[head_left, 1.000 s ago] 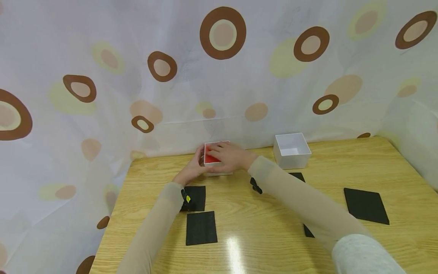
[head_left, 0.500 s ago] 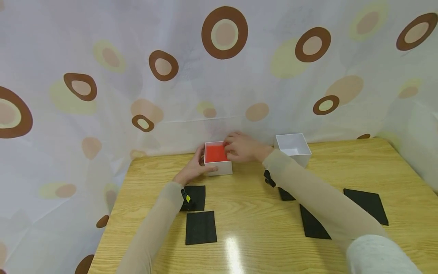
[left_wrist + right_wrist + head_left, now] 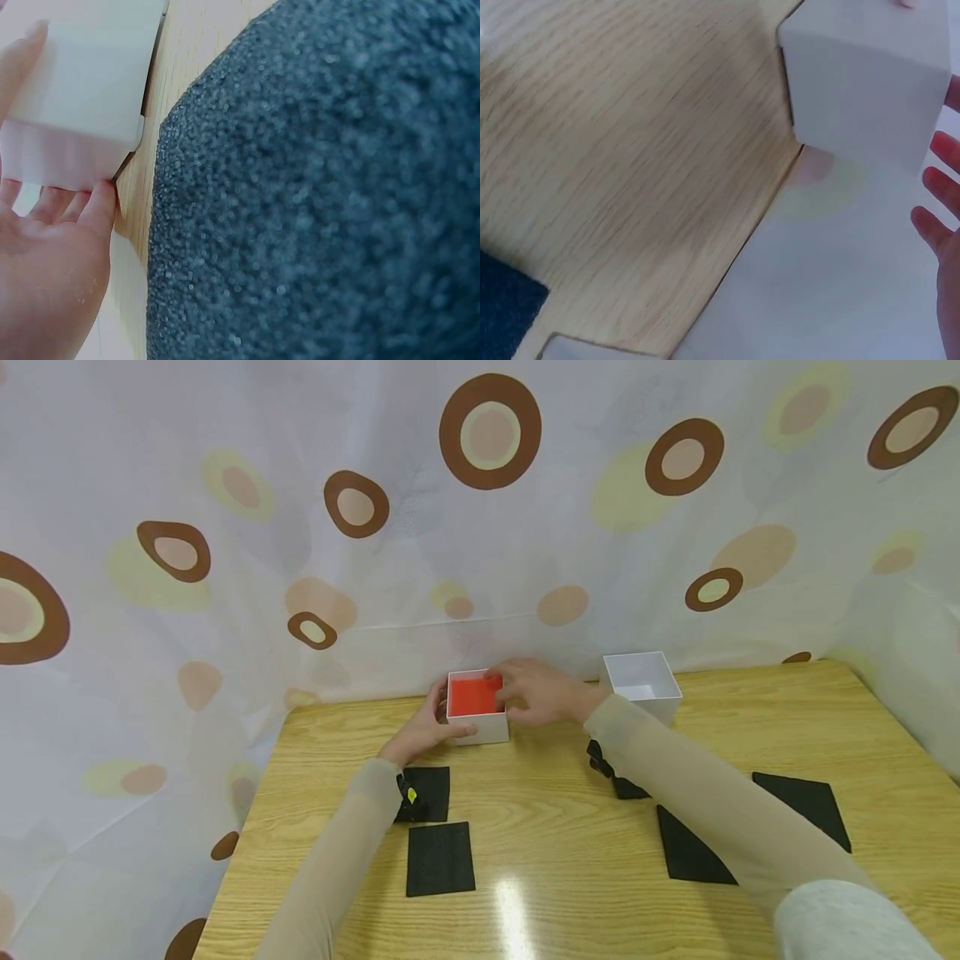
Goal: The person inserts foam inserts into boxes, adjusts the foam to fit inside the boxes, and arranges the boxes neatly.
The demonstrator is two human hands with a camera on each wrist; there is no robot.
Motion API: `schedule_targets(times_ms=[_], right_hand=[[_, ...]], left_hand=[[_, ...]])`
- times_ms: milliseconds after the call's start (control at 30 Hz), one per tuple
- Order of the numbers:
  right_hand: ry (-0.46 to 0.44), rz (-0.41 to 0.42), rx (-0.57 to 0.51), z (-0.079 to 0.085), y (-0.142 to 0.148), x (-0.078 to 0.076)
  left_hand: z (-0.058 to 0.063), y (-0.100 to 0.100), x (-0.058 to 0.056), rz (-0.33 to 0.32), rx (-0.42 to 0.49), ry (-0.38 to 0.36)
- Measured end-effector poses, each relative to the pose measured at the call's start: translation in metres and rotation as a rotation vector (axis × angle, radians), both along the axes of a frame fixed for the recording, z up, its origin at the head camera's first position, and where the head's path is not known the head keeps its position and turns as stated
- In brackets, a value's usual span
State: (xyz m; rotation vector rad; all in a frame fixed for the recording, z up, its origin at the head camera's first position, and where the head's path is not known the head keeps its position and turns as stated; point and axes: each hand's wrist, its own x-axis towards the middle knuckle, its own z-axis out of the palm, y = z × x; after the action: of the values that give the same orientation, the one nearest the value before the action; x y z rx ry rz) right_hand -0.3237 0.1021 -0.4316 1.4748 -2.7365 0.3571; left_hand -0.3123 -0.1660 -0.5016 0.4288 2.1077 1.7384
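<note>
A square white box [image 3: 483, 729] stands at the back of the table with a flat red layer [image 3: 472, 696] inside, a little below its rim. My left hand [image 3: 423, 731] holds this box from the left, thumb along the front wall and fingers around the far left side. The left wrist view shows those fingers against the white wall [image 3: 82, 150]. Over the box's right rim is my right hand [image 3: 543, 692], its fingertips at the right edge of the red layer. Seen from the right wrist, its fingers [image 3: 931, 229] are spread and hold nothing visible.
Another white box [image 3: 666, 708], open-topped, stands to the right, partly behind my right sleeve. Black square pads lie on the wooden table: two at the left [image 3: 441, 858], several at the right [image 3: 806, 806]. A patterned cloth [image 3: 487, 552] hangs right behind the table's back edge.
My right hand was over the red layer, then drew right and uncovered it. Since half a second ago it has lowered slightly at the right rim. My left hand keeps its hold.
</note>
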Motion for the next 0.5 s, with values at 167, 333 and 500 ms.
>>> schedule_targets(times_ms=[167, 333, 500], right_hand=[[0.077, -0.059, 0.026, -0.002, -0.001, 0.002], [0.244, -0.172, 0.128, -0.001, -0.007, 0.006], [0.283, -0.242, 0.186, 0.001, -0.012, 0.009]], left_hand=[[0.0, 0.0, 0.0, 0.005, -0.006, 0.004], [-0.001, 0.0, 0.001, 0.017, -0.014, -0.003], [0.001, 0.002, 0.003, 0.016, -0.008, -0.003]])
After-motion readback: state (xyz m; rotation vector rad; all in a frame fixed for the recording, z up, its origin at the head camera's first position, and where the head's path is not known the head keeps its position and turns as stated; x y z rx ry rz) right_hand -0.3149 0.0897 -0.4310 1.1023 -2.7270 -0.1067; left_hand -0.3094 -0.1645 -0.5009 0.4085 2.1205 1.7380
